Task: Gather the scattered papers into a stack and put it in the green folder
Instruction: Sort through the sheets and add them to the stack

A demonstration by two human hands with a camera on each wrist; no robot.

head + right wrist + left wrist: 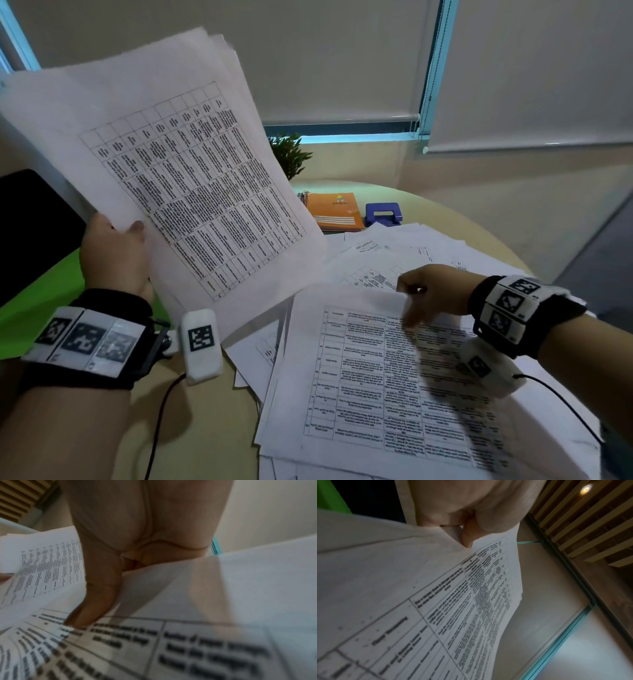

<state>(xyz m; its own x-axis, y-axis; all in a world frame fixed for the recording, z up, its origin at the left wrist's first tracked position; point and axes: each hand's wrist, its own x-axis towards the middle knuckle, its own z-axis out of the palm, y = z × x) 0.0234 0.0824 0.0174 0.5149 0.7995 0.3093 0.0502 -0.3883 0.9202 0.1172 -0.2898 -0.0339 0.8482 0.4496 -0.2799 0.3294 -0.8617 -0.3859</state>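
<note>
print blurred, folder half hidden
green folder (41,291) mostly behind left hand (114,253) and held stack (171,154); table text unreadable.

- A black band is worn on the wrist of the left hand (114,253), faced with white panels printed with black square-pattern markers.
- A white rounded camera pod (201,345) with its own marker is fixed to that band, and a thin black cable (161,418) is led from it.
- A matching black band with marker panels is worn behind the right hand (433,291).
- A second white pod (488,371), blurred, appears to be fitted beneath, with a black cable attached.
- No sleeves are seen on the forearms.
</note>
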